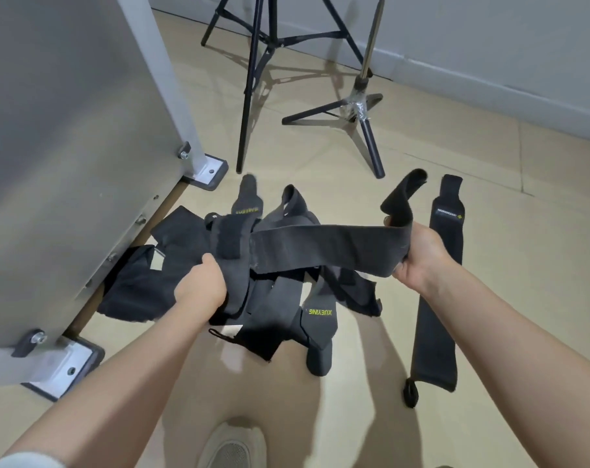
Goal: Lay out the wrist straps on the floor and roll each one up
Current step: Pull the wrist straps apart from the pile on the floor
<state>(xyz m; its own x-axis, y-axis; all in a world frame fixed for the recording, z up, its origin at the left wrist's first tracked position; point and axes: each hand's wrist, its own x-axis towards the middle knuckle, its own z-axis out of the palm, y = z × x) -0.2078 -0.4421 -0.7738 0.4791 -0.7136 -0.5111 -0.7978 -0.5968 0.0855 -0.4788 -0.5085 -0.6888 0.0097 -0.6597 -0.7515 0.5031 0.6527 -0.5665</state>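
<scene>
Hands work at sorting: my right hand (pixel 418 261) grips one end of a black strap (pixel 324 246), my left hand (pixel 200 285) clutches the tangled pile (pixel 287 298). One flat strap (pixel 439 288) lies on the floor (pixel 523 231). Next, I judge, pull this one free beside it.

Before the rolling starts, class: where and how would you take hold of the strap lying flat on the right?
Probably the near end of the flat strap, pinched from above. It lies straight, apart from the pile, with a small loop at that end, so rolling could run away from you.
</scene>
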